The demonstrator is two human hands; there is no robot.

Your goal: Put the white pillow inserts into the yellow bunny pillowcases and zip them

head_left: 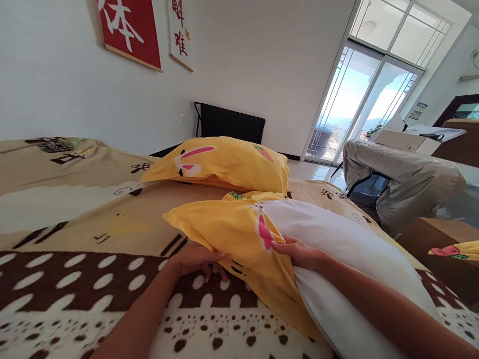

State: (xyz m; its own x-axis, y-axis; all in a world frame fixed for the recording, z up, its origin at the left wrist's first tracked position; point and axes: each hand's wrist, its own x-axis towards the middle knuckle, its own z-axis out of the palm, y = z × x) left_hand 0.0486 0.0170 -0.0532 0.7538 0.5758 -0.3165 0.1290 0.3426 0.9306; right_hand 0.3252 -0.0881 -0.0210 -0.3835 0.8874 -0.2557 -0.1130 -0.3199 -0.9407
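A white pillow (337, 234) lies on the bed, partly inside a yellow pillowcase (228, 224) printed with a pink-eared rabbit. The pillow's right end is bare; its left end is hidden by the cloth. My right hand (299, 253) grips the open edge of the pillowcase, thumb on top by the pink ear, with the other fingers mostly hidden. On the left, my left hand (196, 260) holds the pillowcase's near edge, its thumb over the cloth and fingertips showing below it. The closed corner of the case points left, flat and unfilled.
Behind lies another yellow pillow (232, 162) with rabbit and carrot prints. A patterned brown-and-cream blanket (93, 214) covers the bed. To the right stand plastic-covered furniture (404, 164) and a cardboard box (430, 249) with yellow cloth (467, 249) near it. A black panel (232, 122) leans by the wall.
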